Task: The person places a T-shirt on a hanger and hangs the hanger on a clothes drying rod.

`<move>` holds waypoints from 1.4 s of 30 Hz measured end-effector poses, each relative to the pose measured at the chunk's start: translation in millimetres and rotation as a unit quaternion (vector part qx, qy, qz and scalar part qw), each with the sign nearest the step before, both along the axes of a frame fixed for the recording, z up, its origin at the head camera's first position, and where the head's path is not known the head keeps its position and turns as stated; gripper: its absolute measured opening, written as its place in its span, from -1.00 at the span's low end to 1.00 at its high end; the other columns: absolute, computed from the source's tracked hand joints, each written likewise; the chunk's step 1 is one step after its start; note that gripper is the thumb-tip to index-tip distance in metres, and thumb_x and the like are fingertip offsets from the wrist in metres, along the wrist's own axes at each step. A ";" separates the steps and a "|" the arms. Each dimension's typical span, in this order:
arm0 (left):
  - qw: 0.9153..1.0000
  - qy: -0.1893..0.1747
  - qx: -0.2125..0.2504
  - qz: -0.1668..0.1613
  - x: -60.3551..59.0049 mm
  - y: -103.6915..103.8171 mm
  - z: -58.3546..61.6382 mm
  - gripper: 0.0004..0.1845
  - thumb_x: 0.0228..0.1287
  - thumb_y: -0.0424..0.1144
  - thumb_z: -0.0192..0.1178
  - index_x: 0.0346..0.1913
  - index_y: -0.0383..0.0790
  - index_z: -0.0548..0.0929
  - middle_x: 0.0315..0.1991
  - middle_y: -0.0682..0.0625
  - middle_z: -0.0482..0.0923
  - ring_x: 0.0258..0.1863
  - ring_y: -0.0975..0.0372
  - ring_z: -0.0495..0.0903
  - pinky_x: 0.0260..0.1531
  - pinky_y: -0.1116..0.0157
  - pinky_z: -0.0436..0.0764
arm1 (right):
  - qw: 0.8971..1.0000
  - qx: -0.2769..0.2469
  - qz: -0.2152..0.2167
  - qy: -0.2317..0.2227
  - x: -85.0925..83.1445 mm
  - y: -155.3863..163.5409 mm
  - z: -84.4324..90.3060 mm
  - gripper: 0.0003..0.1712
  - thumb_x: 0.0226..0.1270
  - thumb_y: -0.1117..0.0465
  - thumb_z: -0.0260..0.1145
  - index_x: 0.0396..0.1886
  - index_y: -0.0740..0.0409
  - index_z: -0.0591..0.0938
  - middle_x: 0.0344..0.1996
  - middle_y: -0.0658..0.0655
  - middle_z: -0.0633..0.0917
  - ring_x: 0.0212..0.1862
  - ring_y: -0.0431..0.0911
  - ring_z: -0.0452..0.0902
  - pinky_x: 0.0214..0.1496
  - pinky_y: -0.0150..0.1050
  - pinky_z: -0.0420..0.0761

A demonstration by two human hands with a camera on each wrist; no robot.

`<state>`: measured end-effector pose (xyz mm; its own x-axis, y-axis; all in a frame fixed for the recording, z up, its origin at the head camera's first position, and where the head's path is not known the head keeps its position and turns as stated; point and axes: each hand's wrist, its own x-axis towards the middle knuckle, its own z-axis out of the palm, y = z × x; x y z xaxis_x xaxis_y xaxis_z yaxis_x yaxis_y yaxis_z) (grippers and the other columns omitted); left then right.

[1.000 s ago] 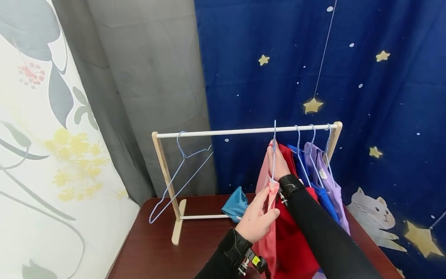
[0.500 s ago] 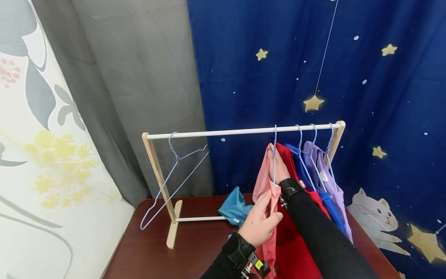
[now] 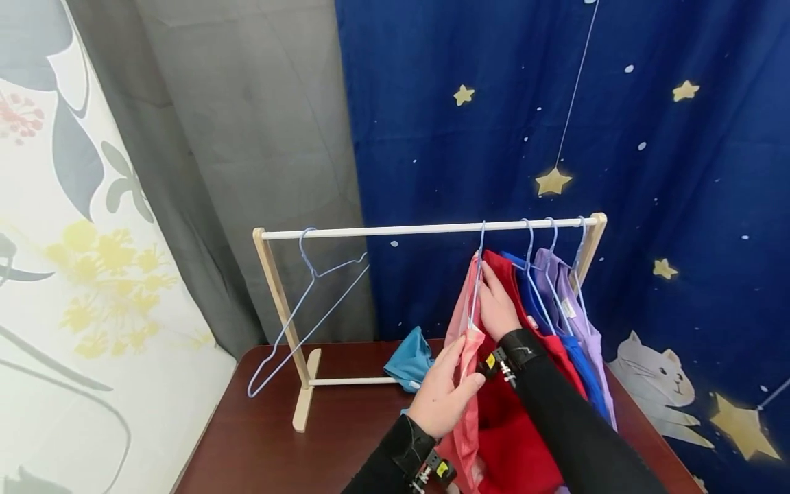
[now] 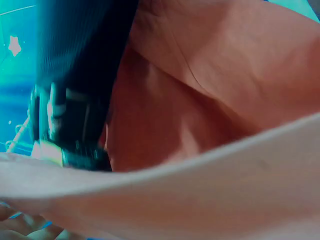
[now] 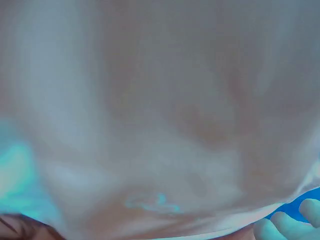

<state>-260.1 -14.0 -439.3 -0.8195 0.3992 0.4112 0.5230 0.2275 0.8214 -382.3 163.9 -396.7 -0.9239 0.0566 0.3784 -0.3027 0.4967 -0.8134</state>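
A pink top (image 3: 467,418) hangs on a thin pale-blue wire hanger (image 3: 477,291) near the rack's middle right. My left hand (image 3: 439,396) holds its near shoulder by the hanger's end, thumb on the near side. Beyond the hanger, my right hand (image 3: 497,307) holds the far shoulder; its fingertips are partly hidden. Pink cloth (image 4: 215,65) fills much of the left wrist view, with fingers showing below its edge. In the right wrist view, blurred cloth (image 5: 165,110) covers most of the picture, with fingertips (image 5: 285,226) at the lower right.
The rack's white rail (image 3: 395,230) also carries a bare hanger (image 3: 313,274) at left. Red (image 3: 515,425), blue (image 3: 533,295) and purple garments (image 3: 570,302) hang to the right. Blue cloth (image 3: 410,361) lies behind my left hand on the brown table (image 3: 259,439). Curtains stand behind.
Both hands and the pink top shift slightly left, and its hanger tilts more. The right hand's fingers draw back from the left side of the hanger to its right side.
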 end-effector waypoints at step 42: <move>0.885 0.265 -0.171 0.343 17.8 -212.5 11.2 -0.27 0.17 -0.36 0.37 0.38 -0.49 0.32 0.39 -0.39 0.25 0.42 -0.22 0.20 0.31 -0.16 0.26 | 0.985 -0.142 0.099 -0.016 158.3 -106.5 -68.9 -0.50 0.62 0.20 0.07 0.48 -0.05 0.42 0.44 0.02 0.40 0.48 0.00 0.21 0.43 0.02 0.28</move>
<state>-242.4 -226.4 -428.1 -0.6454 0.0587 0.7616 0.4567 0.8288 0.3232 -224.0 57.4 -465.6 -0.9386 -0.0270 0.3440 -0.3430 0.1817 -0.9216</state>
